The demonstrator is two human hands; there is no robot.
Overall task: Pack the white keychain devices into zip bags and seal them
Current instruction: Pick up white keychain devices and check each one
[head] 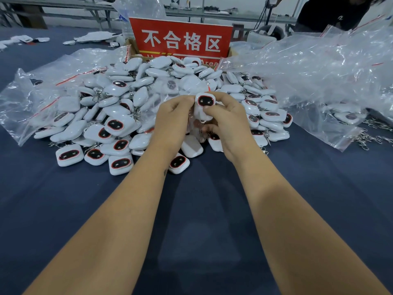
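Both hands are holding one white keychain device [204, 107] above the pile [148, 107]: left hand [172, 122] gripping at nine o'clock, right hand [228, 122] at three o'clock.

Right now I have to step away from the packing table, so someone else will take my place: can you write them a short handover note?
Left hand: grip on the side of a clear zip bag, which is hard to make out.
Right hand: thumb pressed on the white keychain device, face up, at the bag's mouth.
Things: big pile of loose devices on the blue table; bagged ones at left; heap of bags at right; red sign behind.
Done: some devices bagged.
Left: bag and seal this one, then most of the pile.
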